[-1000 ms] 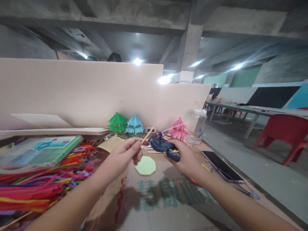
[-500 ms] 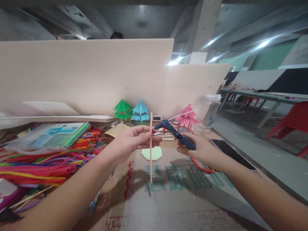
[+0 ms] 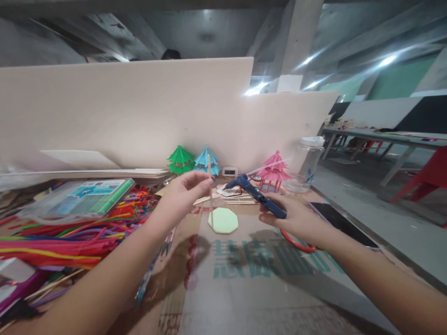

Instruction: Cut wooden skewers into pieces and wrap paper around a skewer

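Observation:
My left hand [image 3: 191, 188] pinches a thin wooden stick [image 3: 211, 204] near its upper part. The stick stands upright, its lower end in front of a pale green octagonal piece [image 3: 225, 221] lying on the cardboard; I cannot tell whether they touch. My right hand [image 3: 289, 215] is wrapped round a dark blue hot glue gun [image 3: 260, 195], its nozzle pointing left toward the stick. A clear glue stick [image 3: 267, 166] sticks out from the gun's back. Under my right wrist lies a red-orange ring-like handle [image 3: 296, 243].
Coloured pipe cleaners [image 3: 70, 246] and a plastic case [image 3: 80, 200] fill the left side. Behind stand green [image 3: 180, 160], blue [image 3: 206, 159] and pink [image 3: 274, 170] pavilion models and a clear bottle [image 3: 305, 163]. A phone [image 3: 344, 224] lies right. A board [image 3: 122, 111] closes off the back.
My left hand has moved slightly left and up the stick, whose lower end is now by the green octagon. My right hand and the glue gun have barely moved.

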A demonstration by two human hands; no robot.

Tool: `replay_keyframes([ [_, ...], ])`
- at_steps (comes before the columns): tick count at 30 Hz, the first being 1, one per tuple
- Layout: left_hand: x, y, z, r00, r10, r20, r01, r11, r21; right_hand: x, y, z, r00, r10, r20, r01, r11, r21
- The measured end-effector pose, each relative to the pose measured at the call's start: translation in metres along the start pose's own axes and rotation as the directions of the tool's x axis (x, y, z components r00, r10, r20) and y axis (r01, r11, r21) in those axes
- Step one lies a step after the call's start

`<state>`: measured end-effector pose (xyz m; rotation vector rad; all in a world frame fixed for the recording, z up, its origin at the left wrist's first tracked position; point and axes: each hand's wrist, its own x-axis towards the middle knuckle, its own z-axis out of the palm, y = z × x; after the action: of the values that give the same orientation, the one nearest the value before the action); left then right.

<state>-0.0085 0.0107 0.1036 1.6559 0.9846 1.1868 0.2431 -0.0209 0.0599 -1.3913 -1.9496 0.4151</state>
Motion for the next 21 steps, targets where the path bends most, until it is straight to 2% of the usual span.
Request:
replay_keyframes([
  [2, 0.005, -0.002, -0.008, 0.998, 0.001, -0.059, 0.006, 0.993, 0.120, 0.000, 0.001, 0.000, 1.000, -0.007, -0.011, 0.007, 1.000, -0.021],
  [5, 0.009, -0.009, -0.011, 0.996, -0.075, 0.039, 0.068, 0.984, 0.168, 0.000, 0.002, 0.002, 1.000, 0.001, 0.011, -0.001, 0.999, -0.050],
  [9, 0.012, -0.020, -0.004, 0.985, -0.089, 0.150, 0.073, 0.992, 0.107, 0.004, 0.012, 0.015, 1.000, -0.017, 0.025, 0.019, 0.998, -0.061],
  [13, 0.016, -0.028, -0.004, 0.987, -0.069, 0.147, 0.067, 0.998, 0.016, 0.005, 0.038, 0.040, 0.998, -0.013, -0.058, 0.002, 0.985, -0.172],
  [17, 0.021, -0.032, -0.012, 0.987, -0.076, 0.139, 0.074, 0.997, 0.017, 0.002, 0.058, 0.058, 0.989, -0.142, -0.045, 0.113, 0.910, -0.400],
  [21, 0.025, -0.040, -0.017, 0.989, -0.090, 0.118, 0.078, 0.992, 0.103, 0.000, 0.062, 0.064, 0.976, -0.219, 0.000, 0.196, 0.874, -0.444],
])
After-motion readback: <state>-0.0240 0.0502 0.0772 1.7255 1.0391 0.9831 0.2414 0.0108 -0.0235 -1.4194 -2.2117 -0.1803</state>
